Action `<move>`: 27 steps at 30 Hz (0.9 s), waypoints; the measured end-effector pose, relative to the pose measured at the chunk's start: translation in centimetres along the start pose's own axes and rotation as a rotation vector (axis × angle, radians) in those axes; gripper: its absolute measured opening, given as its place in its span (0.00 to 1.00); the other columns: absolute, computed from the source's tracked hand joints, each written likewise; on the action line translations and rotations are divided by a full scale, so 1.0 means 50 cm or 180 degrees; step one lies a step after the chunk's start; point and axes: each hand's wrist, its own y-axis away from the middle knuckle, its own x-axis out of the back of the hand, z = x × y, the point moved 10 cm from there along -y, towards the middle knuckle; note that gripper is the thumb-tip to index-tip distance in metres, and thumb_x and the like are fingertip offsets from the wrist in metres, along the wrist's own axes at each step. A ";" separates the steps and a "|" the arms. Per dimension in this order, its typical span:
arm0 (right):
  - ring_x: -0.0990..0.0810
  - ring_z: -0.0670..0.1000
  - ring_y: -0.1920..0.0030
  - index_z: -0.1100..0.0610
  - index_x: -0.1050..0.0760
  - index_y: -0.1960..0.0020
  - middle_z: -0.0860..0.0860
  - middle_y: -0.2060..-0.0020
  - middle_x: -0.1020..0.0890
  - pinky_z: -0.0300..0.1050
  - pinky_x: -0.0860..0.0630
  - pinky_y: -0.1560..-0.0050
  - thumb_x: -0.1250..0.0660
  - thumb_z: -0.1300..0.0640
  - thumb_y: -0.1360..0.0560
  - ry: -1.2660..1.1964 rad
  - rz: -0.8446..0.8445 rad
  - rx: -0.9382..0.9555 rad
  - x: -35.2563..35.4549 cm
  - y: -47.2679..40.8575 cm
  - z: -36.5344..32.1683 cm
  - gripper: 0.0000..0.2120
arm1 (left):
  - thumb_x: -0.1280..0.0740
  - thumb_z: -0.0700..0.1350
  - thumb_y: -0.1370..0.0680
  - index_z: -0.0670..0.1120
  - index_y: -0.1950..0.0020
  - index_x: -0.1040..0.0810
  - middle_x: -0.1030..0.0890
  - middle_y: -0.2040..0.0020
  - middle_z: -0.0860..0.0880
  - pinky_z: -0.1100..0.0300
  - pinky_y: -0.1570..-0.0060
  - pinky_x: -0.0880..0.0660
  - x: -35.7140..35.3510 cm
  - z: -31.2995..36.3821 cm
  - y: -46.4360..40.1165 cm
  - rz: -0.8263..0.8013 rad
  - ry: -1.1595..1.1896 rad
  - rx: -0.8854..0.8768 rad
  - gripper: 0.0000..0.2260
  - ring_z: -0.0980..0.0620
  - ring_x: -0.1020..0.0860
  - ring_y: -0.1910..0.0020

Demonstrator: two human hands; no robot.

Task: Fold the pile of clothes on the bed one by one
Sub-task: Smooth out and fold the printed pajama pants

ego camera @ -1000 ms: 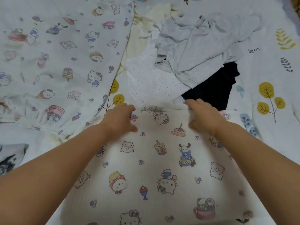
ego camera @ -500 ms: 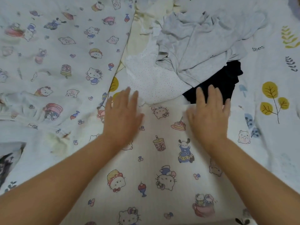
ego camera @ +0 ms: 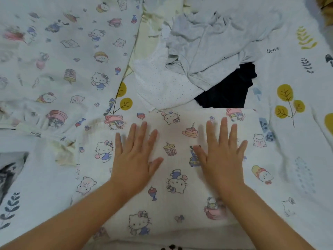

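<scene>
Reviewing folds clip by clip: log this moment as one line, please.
stage: smoothing fold | left hand: flat on cartoon-print garment | right hand: flat on it | unfolded pile: beyond

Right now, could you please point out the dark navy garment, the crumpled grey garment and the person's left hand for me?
dark navy garment [ego camera: 228, 91], head view, on the middle of its exposed part.
crumpled grey garment [ego camera: 216, 46], head view, on its creased middle.
left hand [ego camera: 136, 157], head view, on the back of the hand.
</scene>
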 end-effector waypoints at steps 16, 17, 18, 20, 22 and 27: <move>0.37 0.61 0.33 0.63 0.32 0.33 0.64 0.34 0.31 0.54 0.41 0.34 0.35 0.57 0.25 -0.1130 0.0896 -0.0935 0.026 0.181 0.153 0.23 | 0.65 0.64 0.23 0.45 0.26 0.39 0.39 0.26 0.42 0.37 0.34 0.41 -0.063 -0.026 0.131 -0.0748 0.0022 0.0232 0.36 0.38 0.39 0.28; 0.35 0.62 0.37 0.65 0.31 0.34 0.66 0.38 0.29 0.54 0.39 0.36 0.32 0.60 0.28 -0.1317 0.1162 -0.1407 0.033 0.210 0.194 0.24 | 0.62 0.61 0.21 0.44 0.29 0.34 0.33 0.29 0.40 0.37 0.38 0.35 -0.056 -0.014 0.138 -0.0740 0.0047 0.0189 0.33 0.38 0.34 0.31; 0.34 0.63 0.38 0.67 0.33 0.34 0.67 0.40 0.29 0.54 0.37 0.38 0.29 0.59 0.30 -0.1500 0.1189 -0.1904 0.026 0.237 0.233 0.28 | 0.60 0.59 0.20 0.44 0.30 0.32 0.31 0.31 0.39 0.38 0.40 0.34 -0.051 -0.002 0.145 -0.0706 0.0085 0.0135 0.30 0.38 0.31 0.33; 0.28 0.63 0.43 0.69 0.34 0.35 0.65 0.44 0.26 0.54 0.31 0.45 0.26 0.53 0.34 -0.2249 0.0834 -0.2950 -0.043 0.284 0.306 0.35 | 0.54 0.56 0.20 0.46 0.30 0.33 0.30 0.31 0.40 0.39 0.40 0.34 -0.043 0.030 0.159 -0.0698 0.0198 -0.0043 0.25 0.38 0.29 0.34; 0.20 0.61 0.56 0.68 0.31 0.41 0.62 0.55 0.20 0.50 0.24 0.57 0.24 0.54 0.38 -0.3453 0.0761 -0.3667 -0.091 0.314 0.320 0.32 | 0.48 0.54 0.23 0.47 0.31 0.33 0.29 0.31 0.41 0.39 0.43 0.30 -0.047 0.056 0.171 -0.0727 0.0254 -0.0220 0.23 0.38 0.28 0.35; 0.20 0.52 0.76 0.60 0.21 0.66 0.52 0.74 0.18 0.50 0.25 0.65 0.16 0.65 0.63 -0.5998 0.0067 -0.3867 -0.137 0.272 0.243 0.27 | 0.47 0.54 0.25 0.49 0.31 0.35 0.27 0.33 0.42 0.41 0.44 0.28 -0.073 0.071 0.184 -0.0990 0.0183 -0.0306 0.23 0.38 0.27 0.36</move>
